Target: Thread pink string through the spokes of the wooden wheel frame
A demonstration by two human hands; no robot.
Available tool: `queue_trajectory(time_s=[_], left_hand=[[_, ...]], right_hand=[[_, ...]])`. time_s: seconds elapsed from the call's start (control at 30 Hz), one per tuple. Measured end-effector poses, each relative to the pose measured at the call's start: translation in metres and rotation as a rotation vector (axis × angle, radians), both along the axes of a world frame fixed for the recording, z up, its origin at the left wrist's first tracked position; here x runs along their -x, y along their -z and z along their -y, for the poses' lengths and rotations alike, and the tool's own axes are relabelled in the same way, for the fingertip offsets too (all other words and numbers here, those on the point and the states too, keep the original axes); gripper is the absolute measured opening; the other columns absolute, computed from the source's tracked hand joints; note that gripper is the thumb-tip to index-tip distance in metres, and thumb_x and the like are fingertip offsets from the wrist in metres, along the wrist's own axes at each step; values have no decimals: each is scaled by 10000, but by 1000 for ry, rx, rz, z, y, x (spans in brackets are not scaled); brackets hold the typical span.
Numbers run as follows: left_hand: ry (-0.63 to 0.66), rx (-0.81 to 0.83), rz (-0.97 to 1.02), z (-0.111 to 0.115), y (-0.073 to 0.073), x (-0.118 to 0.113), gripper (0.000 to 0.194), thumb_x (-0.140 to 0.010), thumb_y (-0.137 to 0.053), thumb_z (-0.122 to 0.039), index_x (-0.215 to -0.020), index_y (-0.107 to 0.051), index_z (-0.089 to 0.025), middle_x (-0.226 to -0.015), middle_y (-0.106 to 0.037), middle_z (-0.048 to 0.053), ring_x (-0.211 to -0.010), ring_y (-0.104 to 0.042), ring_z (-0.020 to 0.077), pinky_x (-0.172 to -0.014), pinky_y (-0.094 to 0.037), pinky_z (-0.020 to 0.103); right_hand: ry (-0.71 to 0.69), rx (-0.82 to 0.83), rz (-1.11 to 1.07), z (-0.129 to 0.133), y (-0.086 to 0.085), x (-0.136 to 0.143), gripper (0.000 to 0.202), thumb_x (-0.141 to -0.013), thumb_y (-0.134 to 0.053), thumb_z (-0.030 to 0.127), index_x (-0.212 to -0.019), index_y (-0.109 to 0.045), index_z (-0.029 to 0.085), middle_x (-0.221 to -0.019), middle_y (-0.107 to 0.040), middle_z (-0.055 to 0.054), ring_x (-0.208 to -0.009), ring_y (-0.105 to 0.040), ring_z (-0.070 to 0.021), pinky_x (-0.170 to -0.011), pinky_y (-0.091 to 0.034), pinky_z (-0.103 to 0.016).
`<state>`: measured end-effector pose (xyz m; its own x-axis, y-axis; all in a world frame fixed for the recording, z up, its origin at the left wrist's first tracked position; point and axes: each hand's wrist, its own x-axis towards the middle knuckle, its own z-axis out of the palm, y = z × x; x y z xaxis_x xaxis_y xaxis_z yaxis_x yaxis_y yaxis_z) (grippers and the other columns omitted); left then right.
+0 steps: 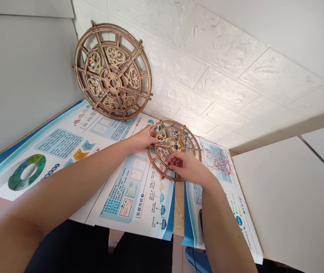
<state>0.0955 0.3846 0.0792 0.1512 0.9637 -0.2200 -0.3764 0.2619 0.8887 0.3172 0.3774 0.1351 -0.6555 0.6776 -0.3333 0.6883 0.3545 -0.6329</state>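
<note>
A round gold-coloured openwork lamp frame (176, 142), with scroll ornament inside its rings, lies tilted on the printed sheets. My left hand (147, 137) grips its left rim, thumb on top. Over the lower part of the frame my right hand (185, 165) is closed, fingertips pinched together near a thin pale wire (165, 163). Whether the wire is between those fingertips I cannot make out. From the frame's bottom edge a thin wire end (176, 199) hangs down over the gap between the sheets.
A larger frame (113, 79) of the same kind leans against the white brick-patterned wall (207, 64). Tangled red and white wires (217, 159) lie to the right. Printed sheets (93, 167) cover the table. A white panel (287, 201) stands right, a grey one (28, 76) left.
</note>
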Motion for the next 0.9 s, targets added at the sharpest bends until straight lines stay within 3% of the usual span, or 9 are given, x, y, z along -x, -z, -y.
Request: queue_trajectory(time_s=[0.27, 0.47, 0.9], left_hand=[[10, -18, 20, -1, 5, 1, 586, -605, -870, -95, -1035, -481, -188, -933, -663, 45, -856, -677, 205, -707, -561, 333], [38, -91, 69, -4, 14, 3, 618, -582, -917, -147, -1057, -524, -180, -901, -674, 46, -853, -684, 207, -753, -563, 349], [7, -49, 2, -3, 12, 3, 635, -592, -902, -137, -1090, -511, -187, -969, -678, 77, -848, -677, 216, -711, -553, 341]], right_hand=[[-6, 26, -56, -1, 2, -3, 160, -843, -571, 132, -973, -623, 210, -863, -654, -8, -776, -618, -153, -699, -502, -300], [-64, -73, -44, 0, -2, -2, 104, -832, -574, 131, -892, -595, 212, -812, -637, 19, -697, -573, -133, -637, -449, -277], [-100, -81, 22, 2, -8, -2, 151, -769, -589, 95, -865, -598, 211, -788, -629, 30, -690, -554, -127, -634, -435, -263]])
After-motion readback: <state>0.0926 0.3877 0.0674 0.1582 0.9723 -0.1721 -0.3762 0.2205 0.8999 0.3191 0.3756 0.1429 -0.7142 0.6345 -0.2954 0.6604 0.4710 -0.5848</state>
